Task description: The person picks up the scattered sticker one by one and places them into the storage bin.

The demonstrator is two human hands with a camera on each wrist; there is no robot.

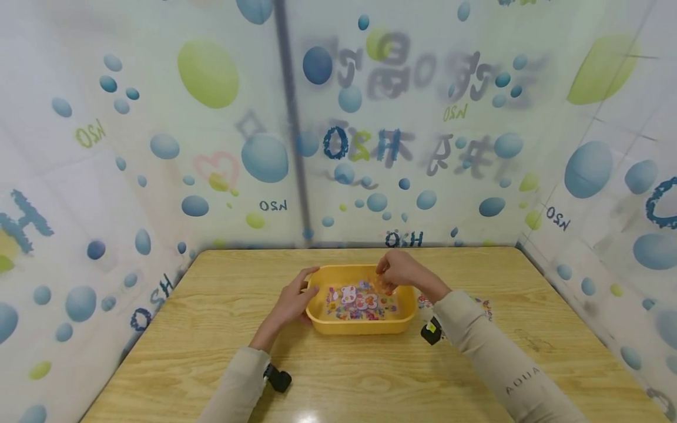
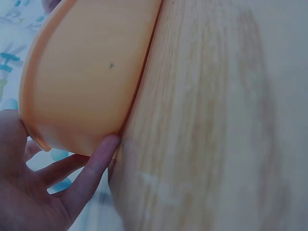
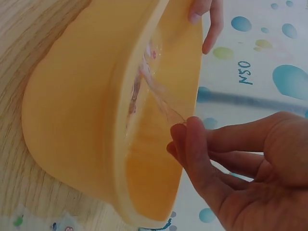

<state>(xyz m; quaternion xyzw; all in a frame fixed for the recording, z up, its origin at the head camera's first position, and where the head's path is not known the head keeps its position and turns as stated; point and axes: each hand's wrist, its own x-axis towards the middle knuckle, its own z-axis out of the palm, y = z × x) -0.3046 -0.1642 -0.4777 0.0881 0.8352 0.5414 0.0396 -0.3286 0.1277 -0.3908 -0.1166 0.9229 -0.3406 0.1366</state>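
Note:
A yellow plastic basin [image 1: 362, 328] stands on the wooden table, with colourful stickers [image 1: 365, 302] on clear film lying inside it. My left hand [image 1: 290, 298] grips the basin's left end, thumb at the rim and fingers along the outer wall. In the left wrist view, one fingertip touches the wall low down, near the tabletop. Over the basin's back right part, my right hand [image 1: 400, 271] pinches a piece of clear plastic film [image 3: 163, 103] between thumb and fingertips. That film hangs down into the basin; its lower end merges with the stickers there.
More sticker sheets [image 1: 485, 308] lie on the table [image 1: 211, 329] right of the basin, partly hidden by the right sleeve. Black cameras sit at both wrists. A printed curtain [image 1: 254, 223] with bubble patterns rises behind the table's far edge and along both sides.

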